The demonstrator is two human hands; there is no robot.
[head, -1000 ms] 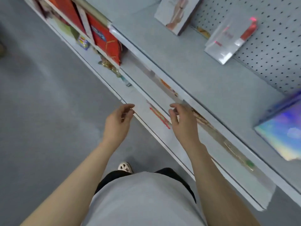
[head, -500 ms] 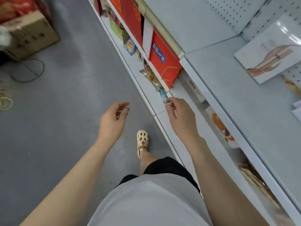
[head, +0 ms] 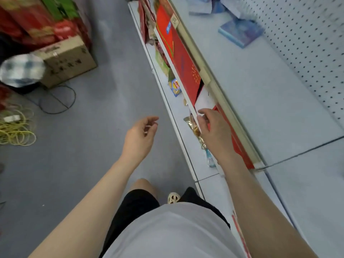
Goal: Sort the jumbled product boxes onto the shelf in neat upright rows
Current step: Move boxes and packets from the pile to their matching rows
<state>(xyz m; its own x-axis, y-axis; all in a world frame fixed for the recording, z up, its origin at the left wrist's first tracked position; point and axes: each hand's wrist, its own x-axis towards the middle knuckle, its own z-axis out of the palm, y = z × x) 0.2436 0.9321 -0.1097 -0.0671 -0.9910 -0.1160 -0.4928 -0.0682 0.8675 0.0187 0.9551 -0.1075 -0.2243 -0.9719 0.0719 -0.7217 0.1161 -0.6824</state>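
Note:
A blue product box (head: pixel 241 32) lies flat on the grey top shelf (head: pixel 264 101), near the pegboard back, with more pale blue boxes (head: pixel 208 6) jumbled at the far end. Both of my hands are well short of them. My left hand (head: pixel 139 135) hangs over the floor with loosely curled fingers and holds nothing. My right hand (head: pixel 214 131) is at the front edge of the lower shelves, beside tall red boxes (head: pixel 183 60). Its fingers are bent and apart, and nothing is in them.
Gold snack packets (head: pixel 193 125) and a small blue-yellow pack (head: pixel 175 87) lie on the bottom shelf. A cardboard carton (head: pixel 68 60), red and green goods, a dark cable and yellow cord (head: pixel 16 127) sit on the grey floor at left.
The view has travelled along the aisle to the shelf's left section. The blue boxes on the top shelf have come into sight. Both hands stay empty.

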